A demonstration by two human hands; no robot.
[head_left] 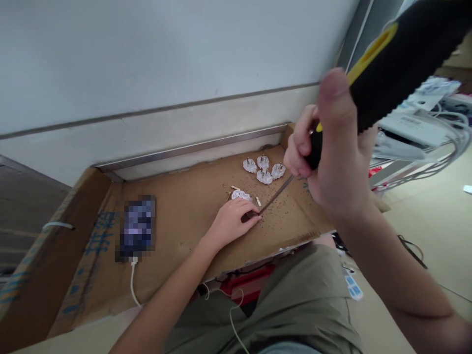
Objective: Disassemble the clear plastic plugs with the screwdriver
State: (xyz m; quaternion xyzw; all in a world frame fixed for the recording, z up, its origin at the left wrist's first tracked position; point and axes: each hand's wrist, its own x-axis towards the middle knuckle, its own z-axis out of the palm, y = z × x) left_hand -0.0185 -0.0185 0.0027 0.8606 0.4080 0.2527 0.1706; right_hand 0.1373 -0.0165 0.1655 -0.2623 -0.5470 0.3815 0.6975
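Note:
My right hand (332, 147) is wrapped round the black and yellow handle of a screwdriver (383, 69), which is tilted, its handle high at the right. Its thin shaft runs down left to the fingertips of my left hand (236, 216). Those fingers are pinched together at the tip, low over the cardboard; whatever they hold is too small to make out. Just beyond my left hand lies a clear-white plastic plug part (241, 195), with a small pale strip (258, 201) beside it. Several similar plug pieces (264, 176) with metal pins upward sit farther back.
The cardboard work surface (177, 231) has a raised left side and small dark specks scattered near my hands. A phone (138, 226) with a white cable (133, 282) lies at the left. A wall (165, 64) stands behind; cables and white items (424, 128) are at the right.

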